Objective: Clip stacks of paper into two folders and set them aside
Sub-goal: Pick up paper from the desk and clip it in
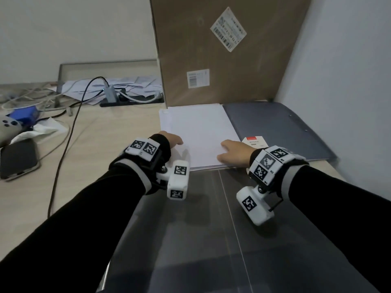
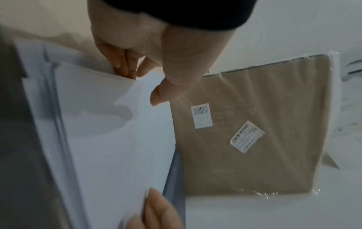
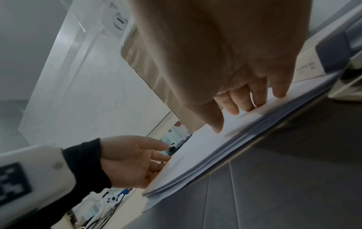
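A white paper stack [image 1: 196,127] lies flat on the worktop [image 1: 110,132], with a grey folder [image 1: 279,127] touching it at its 3 o'clock. The left hand [image 1: 171,141] sets loosely straight fingers at the stack's 8 o'clock corner, some slipped under the sheets. The right hand [image 1: 231,153] presses spread fingers flat on top at 5 o'clock. A brown wrapped package [image 1: 222,51] stands at 12 o'clock

The left hand [image 2: 156,46] has its fingertips [image 2: 125,68] tucked against the edge of the top sheets of a white paper stack [image 2: 109,147], with the thumb [image 2: 162,93] held apart. The right hand [image 2: 154,213] touches the stack's opposite edge. A grey folder [image 2: 175,178] lies under the stack, and a plastic-wrapped cardboard package [image 2: 264,162] with two labels stands beyond it.
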